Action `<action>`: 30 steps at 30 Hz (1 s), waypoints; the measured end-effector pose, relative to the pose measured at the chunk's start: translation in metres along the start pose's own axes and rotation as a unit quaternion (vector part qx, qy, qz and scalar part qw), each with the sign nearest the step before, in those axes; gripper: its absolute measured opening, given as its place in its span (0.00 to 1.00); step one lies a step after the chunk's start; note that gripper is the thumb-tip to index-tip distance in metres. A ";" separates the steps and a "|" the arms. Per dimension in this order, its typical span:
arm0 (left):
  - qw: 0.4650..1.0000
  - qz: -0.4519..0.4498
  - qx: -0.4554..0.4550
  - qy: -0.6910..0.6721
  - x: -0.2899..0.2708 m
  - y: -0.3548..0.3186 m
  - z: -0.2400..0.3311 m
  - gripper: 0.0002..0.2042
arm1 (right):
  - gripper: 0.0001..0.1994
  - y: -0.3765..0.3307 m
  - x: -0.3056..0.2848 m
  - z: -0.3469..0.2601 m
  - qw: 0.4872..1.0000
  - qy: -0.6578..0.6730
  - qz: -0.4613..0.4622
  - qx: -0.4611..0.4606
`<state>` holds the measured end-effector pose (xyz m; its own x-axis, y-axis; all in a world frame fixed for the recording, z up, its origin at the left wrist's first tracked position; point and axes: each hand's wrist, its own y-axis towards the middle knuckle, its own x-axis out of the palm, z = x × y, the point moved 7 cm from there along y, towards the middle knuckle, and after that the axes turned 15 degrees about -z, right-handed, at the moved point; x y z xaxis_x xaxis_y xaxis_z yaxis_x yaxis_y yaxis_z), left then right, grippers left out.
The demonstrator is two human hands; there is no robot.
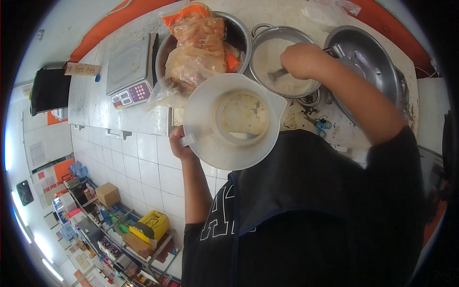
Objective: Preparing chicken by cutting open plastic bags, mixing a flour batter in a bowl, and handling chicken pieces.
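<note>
Left hand is wrapped round the handle of a big white plastic jug, held up off the tabletop, nearly empty with just brownish dregs. Right hand is closed on a spoon down in a steel pot of pale liquid. Jug looks light and stiff, maybe slick; the handle's the spot to hold. Bags of marinated meat fill a bowl beside a scale.

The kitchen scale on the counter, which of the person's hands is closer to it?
Left. The left hand holds the white jug's handle just below and right of the scale. The right hand is far right, over the steel pot.
</note>
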<state>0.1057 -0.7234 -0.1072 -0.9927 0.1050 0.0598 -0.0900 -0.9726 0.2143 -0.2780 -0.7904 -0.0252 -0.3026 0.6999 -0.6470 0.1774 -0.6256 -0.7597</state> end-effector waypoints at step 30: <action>0.953 0.020 0.054 0.299 -0.004 -0.008 0.010 0.13 | 0.09 0.026 -0.012 0.042 0.986 0.037 0.149 0.060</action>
<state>0.1116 -0.7145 -0.0991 -0.8666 -0.1008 -0.4888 -0.0733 -0.9431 0.3245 -0.3085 -0.8298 -0.0344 -0.1834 0.4999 -0.8464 0.1337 -0.8404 -0.5253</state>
